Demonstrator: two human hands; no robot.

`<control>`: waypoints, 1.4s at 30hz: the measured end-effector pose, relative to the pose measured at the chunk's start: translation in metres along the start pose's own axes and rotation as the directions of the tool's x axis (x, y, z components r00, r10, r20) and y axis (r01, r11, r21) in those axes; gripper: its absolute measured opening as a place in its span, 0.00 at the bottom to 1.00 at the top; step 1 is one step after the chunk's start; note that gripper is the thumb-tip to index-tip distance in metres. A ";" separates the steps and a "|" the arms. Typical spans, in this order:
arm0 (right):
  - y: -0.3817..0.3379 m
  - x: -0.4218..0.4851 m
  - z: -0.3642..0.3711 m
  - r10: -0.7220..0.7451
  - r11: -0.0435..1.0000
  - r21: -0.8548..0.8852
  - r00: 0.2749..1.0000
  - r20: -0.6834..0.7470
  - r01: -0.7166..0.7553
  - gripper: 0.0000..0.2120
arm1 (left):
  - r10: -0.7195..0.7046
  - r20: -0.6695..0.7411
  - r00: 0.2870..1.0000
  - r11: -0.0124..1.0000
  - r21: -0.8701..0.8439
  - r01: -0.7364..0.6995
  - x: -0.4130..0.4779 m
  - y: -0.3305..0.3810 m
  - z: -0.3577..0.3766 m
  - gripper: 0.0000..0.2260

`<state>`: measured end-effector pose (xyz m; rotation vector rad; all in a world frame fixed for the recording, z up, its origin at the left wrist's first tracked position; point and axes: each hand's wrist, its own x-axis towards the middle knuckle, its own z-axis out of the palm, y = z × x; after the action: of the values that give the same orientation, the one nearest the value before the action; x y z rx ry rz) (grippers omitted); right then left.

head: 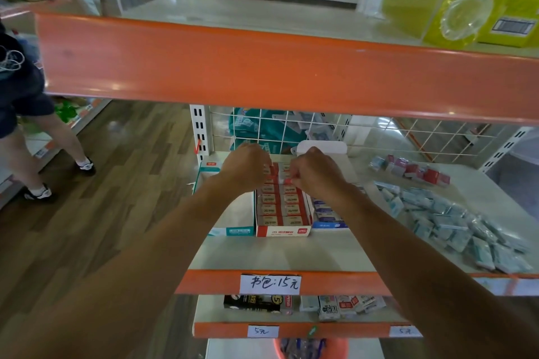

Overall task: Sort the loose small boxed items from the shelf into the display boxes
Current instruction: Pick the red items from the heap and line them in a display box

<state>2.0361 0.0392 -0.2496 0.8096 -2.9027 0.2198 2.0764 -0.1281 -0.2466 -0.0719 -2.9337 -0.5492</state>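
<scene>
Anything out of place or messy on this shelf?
A loose heap of pale blue packets sprawls across the right side of the shelf, and small red boxes lie jumbled behind it, outside any display box. The red display box looks neatly packed.

Left hand (245, 167) and right hand (318, 173) cover the far rows of the red display box (281, 213). Fingertips are tucked under, so there's no reading the grip. The blue display box (329, 224) is mostly lost under the right forearm. Right of that hand, the loose packets (455, 221) blur, print illegible.
</scene>
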 end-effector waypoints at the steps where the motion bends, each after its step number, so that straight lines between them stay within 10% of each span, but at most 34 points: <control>1: 0.000 0.000 0.001 -0.002 1.000 -0.011 1.000 -0.006 0.002 0.08 | 0.003 0.001 1.000 1.000 0.005 -0.003 0.000 0.000 0.001 0.07; 42: 0.017 -0.015 -0.015 0.009 0.998 0.061 0.999 -0.050 -0.006 0.19 | -0.044 -0.029 0.999 0.999 0.021 0.044 0.003 0.022 0.007 0.08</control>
<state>2.0412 0.0642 -0.2391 0.7904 -2.8652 0.3262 2.0737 -0.1054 -0.2444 0.0031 -2.9186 -0.5207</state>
